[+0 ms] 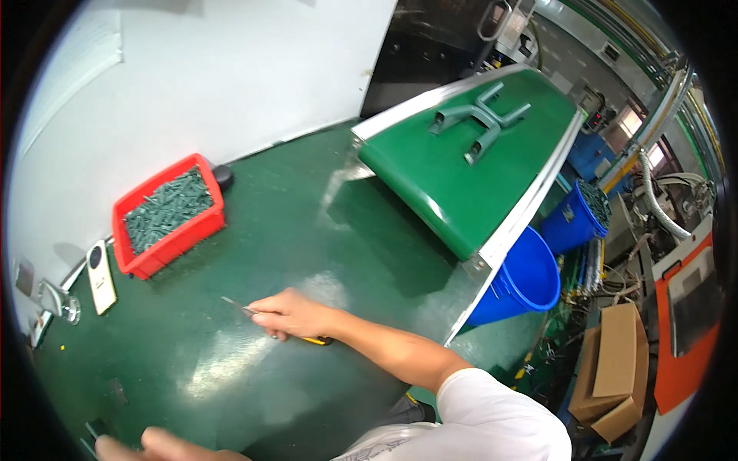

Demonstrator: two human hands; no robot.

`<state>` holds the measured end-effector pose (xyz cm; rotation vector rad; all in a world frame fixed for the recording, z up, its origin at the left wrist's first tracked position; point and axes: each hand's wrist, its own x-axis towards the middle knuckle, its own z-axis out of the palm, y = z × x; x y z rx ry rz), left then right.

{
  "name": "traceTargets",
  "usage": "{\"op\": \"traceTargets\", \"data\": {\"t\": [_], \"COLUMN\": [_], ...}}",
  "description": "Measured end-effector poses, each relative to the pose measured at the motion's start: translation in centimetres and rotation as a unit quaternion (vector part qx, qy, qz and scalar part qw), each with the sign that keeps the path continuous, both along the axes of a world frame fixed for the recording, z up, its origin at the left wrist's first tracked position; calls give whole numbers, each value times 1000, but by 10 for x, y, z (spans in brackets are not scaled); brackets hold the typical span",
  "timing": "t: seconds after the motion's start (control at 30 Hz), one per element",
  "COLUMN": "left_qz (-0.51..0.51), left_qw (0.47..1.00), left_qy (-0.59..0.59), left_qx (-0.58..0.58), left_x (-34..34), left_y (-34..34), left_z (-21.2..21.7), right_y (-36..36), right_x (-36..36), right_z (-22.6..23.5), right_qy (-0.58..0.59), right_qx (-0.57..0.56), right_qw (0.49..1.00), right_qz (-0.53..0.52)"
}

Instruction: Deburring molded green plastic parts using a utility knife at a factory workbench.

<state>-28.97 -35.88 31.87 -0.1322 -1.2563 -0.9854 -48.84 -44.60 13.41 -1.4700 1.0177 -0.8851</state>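
My right hand [288, 313] is closed around a knife [317, 340] with a yellow and black handle. Its thin metal blade [233, 302] points left over the green tabletop [261, 230]. At the lower left edge my left hand [173, 446] shows only in part, blurred and cut off by the picture's rim. Right by its fingertips is a small dark green piece [92, 429]; whether the fingers hold it, I cannot tell. On the green conveyor belt [415, 180] ahead lies a grey-green branched plastic part [480, 119], well away from both hands.
A red bin [184, 244] full of small green pieces stands by the white wall at left. Beside it are a pale phone-like object [100, 280] and a clear glass [65, 303]. Blue buckets [530, 269] and a cardboard box [615, 369] stand at right, below the conveyor's metal edge.
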Motion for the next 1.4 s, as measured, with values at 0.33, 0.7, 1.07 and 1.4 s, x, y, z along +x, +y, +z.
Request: {"op": "traceTargets", "data": {"t": [0.33, 0.7, 1.07, 1.4], "left_qz": [41, 107, 225, 412], "left_qw": [912, 918, 955, 880], "left_qy": [-266, -176, -127, -222], "left_qx": [-310, -340, -143, 89], "left_x": [15, 11, 14, -18], "left_y": [-26, -11, -53, -114], "left_z": [13, 14, -16, -111], "right_y": [13, 52, 28, 25], "right_x": [-80, -290, -331, -73], "right_z": [102, 184, 194, 176], "right_qy": [504, 761, 771, 129], "right_qx": [-301, -146, -260, -234], "right_qw": [806, 557, 557, 942], "right_qz": [-78, -298, -167, -205]}}
